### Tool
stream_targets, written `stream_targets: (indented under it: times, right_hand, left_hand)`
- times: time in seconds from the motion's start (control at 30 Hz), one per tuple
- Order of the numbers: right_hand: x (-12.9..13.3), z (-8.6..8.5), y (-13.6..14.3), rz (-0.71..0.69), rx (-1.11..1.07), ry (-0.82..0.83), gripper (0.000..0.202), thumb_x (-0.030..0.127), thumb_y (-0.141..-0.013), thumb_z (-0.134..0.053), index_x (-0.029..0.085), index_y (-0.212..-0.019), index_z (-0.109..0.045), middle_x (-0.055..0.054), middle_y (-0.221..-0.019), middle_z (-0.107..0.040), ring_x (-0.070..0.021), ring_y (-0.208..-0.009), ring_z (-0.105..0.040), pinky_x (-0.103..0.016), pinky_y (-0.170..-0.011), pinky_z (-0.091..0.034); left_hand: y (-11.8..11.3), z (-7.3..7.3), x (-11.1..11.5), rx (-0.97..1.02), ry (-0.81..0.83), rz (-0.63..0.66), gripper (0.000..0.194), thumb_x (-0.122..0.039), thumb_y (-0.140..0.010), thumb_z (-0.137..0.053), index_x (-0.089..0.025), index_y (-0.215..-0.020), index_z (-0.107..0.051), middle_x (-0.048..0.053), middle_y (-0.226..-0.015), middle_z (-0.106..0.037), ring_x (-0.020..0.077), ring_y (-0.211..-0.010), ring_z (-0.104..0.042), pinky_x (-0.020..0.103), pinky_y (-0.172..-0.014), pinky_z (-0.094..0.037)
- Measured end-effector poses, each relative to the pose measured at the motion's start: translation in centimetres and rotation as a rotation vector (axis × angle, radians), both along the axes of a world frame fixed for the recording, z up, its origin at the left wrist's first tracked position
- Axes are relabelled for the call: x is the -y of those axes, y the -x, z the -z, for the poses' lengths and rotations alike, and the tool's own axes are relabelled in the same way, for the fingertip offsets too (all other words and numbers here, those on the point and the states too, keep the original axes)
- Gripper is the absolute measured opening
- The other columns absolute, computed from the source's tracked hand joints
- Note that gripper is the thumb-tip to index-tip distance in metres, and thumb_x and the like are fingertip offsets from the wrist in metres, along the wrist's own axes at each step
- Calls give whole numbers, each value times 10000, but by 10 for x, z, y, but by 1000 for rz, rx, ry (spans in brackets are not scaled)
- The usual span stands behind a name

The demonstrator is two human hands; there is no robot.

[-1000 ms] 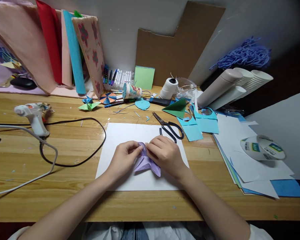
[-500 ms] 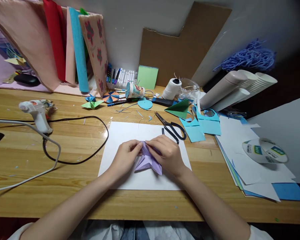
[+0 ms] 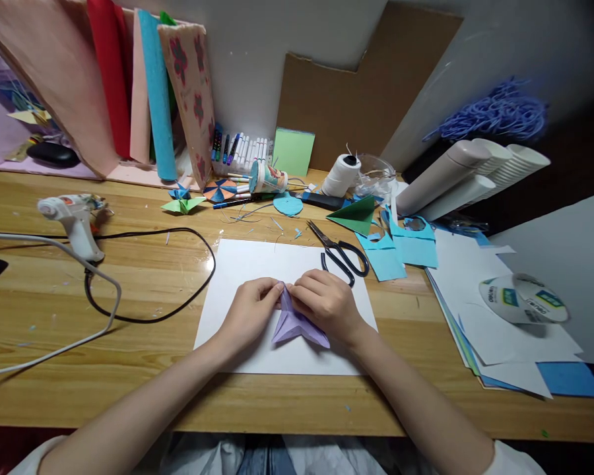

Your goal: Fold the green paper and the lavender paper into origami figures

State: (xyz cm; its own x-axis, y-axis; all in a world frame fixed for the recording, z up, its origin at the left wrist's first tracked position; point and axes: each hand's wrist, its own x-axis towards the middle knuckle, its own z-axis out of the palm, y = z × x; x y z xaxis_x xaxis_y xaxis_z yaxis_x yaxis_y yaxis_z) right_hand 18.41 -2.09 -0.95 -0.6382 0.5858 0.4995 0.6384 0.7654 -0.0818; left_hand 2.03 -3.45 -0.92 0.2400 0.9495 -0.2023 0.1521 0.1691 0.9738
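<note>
A folded piece of purple paper (image 3: 297, 326) is held over a white sheet (image 3: 247, 260) on the wooden table. My left hand (image 3: 251, 309) pinches its upper tip between thumb and fingers. From the other side my right hand (image 3: 327, 302) grips the same upper part, its fingertips close to the left thumb. Two pointed flaps spread toward me below the hands. Black-handled scissors (image 3: 344, 254) lie just beyond my right hand, partly over the sheet's far right corner.
At the left, a glue gun (image 3: 76, 224) stands by a looping black cable (image 3: 178, 229). Cut blue paper (image 3: 416, 251) and a green folded paper (image 3: 354, 216) lie behind the scissors. A tape roll (image 3: 522, 300) rests on stacked paper at right. Thread spool (image 3: 340, 175) and markers (image 3: 247, 150) stand at the back.
The purple paper's top has been drawn into a narrower shape, and its lower flaps have shifted slightly right. My right fingers have moved closer in at the tip.
</note>
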Motion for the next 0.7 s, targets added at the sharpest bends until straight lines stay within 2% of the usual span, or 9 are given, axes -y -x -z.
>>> stream_targets:
  times: [0.27,0.5,0.7]
  right_hand:
    - [0,5,0,-64,37,-66,243,140,-887,-456,179,-686,-587,-33,-643,-587,-168,-701,-496,-295,-614,-350]
    - [2,-2,2,-77,75,-134,262,100,-877,-449,172,-658,-574,-31,-625,-565,-167,-671,-475,-297,-625,-354]
    - [3,-3,4,-92,85,-115,282,103,-893,-416,183,-668,-565,-36,-631,-564,-172,-681,-483,-305,-644,-360]
  left_hand:
    - [-2,-1,-1,9,34,-17,261,-333,-806,-492,-147,-651,-589,24,-657,-588,164,-683,-550,263,-663,-466]
    - [-1,-4,-2,39,76,-33,254,-322,-779,-514,-142,-606,-560,3,-607,-556,143,-629,-522,256,-626,-452]
    - [-3,-6,-1,52,79,-57,246,-319,-760,-528,-147,-591,-572,5,-600,-572,142,-607,-525,258,-609,-465]
